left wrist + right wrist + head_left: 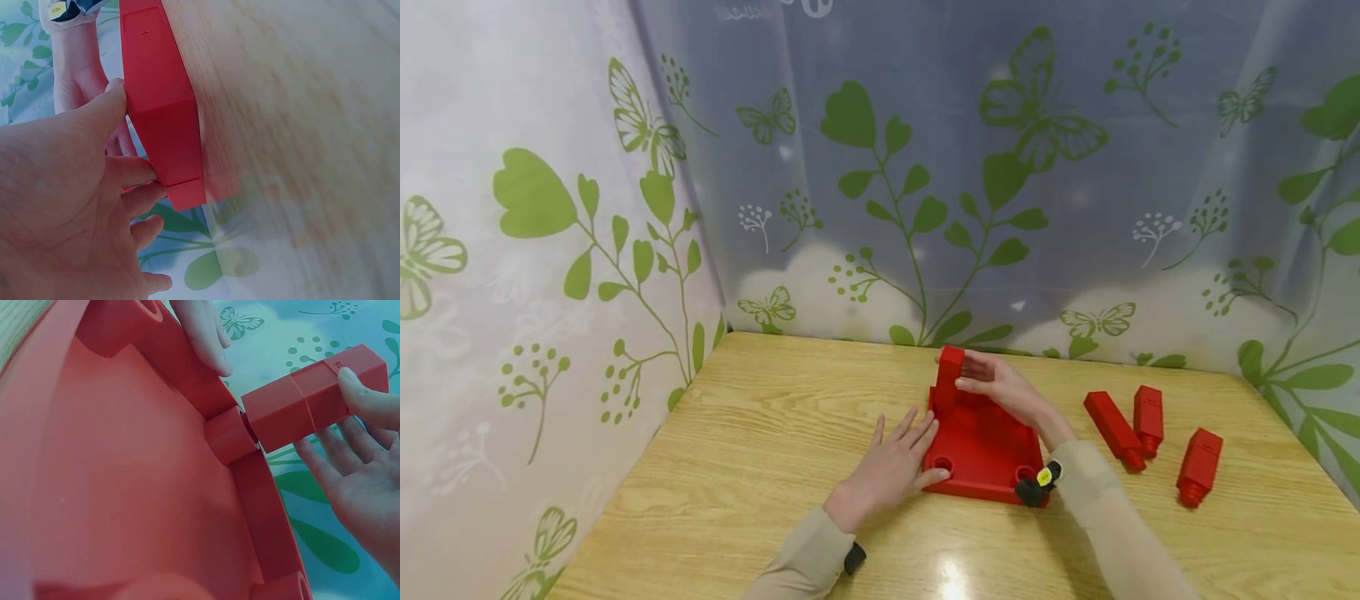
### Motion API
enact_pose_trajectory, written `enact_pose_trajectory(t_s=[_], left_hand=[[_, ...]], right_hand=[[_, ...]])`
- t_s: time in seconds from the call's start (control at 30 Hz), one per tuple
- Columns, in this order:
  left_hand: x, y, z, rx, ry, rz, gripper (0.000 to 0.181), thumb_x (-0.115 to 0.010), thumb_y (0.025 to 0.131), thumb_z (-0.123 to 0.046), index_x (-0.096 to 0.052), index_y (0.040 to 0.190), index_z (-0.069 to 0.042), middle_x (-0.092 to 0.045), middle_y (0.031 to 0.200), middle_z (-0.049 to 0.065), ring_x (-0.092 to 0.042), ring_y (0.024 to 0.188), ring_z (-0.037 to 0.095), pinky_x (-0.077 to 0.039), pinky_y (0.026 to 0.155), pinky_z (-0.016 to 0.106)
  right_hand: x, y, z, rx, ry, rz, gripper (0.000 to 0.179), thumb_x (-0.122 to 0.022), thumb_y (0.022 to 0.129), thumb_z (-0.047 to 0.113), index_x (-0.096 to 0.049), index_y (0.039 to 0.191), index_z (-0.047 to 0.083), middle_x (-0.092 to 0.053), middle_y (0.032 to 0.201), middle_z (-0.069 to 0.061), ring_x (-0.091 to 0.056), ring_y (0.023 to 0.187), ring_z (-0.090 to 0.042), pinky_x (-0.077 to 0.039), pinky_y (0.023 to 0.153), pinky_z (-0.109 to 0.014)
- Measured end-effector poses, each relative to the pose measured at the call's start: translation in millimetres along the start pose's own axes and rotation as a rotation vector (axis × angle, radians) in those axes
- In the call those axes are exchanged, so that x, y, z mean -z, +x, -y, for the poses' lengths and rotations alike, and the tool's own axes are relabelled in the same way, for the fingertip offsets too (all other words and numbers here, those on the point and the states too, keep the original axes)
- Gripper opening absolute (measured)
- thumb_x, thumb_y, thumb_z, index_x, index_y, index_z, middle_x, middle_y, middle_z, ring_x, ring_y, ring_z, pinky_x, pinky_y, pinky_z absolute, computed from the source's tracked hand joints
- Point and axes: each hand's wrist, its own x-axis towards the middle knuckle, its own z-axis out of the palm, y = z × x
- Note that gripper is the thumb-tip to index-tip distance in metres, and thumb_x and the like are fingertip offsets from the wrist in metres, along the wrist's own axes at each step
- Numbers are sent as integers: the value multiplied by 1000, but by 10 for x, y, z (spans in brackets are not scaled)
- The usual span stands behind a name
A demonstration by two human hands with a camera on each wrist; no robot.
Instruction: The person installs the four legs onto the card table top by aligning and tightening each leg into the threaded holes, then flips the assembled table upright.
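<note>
A red square tray-like panel (981,442) with raised edges lies on the table, its round corner sockets facing up. My right hand (1000,387) holds a red square-sided leg (951,375) upright over the far left corner. The right wrist view shows the leg (309,394) pinched between thumb and fingers, its lower end right at the socket (231,437). Along the panel's left side, my left hand (891,467) lies with fingers spread. Its thumb and fingertips touch the outer wall (159,69) in the left wrist view.
Several similar red legs with round threaded ends lie to the right: one long leg (1114,429), another (1148,417) beside it, and a third (1200,467) nearer the front. A patterned curtain (880,208) hangs behind the wooden table (760,433).
</note>
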Motion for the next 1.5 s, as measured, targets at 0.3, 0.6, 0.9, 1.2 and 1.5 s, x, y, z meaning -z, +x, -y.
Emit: enact_pose_trajectory(t_s=[0.3,0.6,0.9,1.2,1.5], left_hand=[[3,-1,-8,6,6,4,76,-48,102,-56,-32,159,-9,-27,167,4,-16,156,28,-15,120,64],[9,1,-13,5,28,3,76,-46,102,-57,-32,159,-9,-27,167,4,-16,156,28,-16,120,64],[8,3,-8,3,26,1,76,-46,102,-57,-32,159,-9,-27,167,4,-15,156,28,-16,120,64],[9,2,-8,6,21,3,76,-47,102,-56,-32,159,-9,-27,167,5,-16,156,28,-15,120,64],[14,3,-19,12,22,3,75,-48,102,-56,-33,159,-9,-28,166,5,-17,156,28,-16,120,64]], right_hand=[[-57,25,8,-27,-64,-66,71,-71,95,17,-36,154,-1,-50,148,-25,-46,138,-42,-39,113,-53],[-200,77,20,5,-195,-194,62,-77,92,21,-52,146,4,-63,132,-18,-57,121,-35,-51,98,-43],[-293,98,30,21,-304,-245,54,-78,91,28,-62,138,9,-68,121,-12,-58,106,-29,-51,84,-36],[-187,23,-17,22,-194,-159,68,-76,93,27,-46,152,11,-59,139,-16,-52,130,-37,-45,106,-55],[-81,-33,-59,113,-121,-52,69,-69,97,11,-35,156,3,-50,149,-23,-46,138,-44,-39,111,-58]])
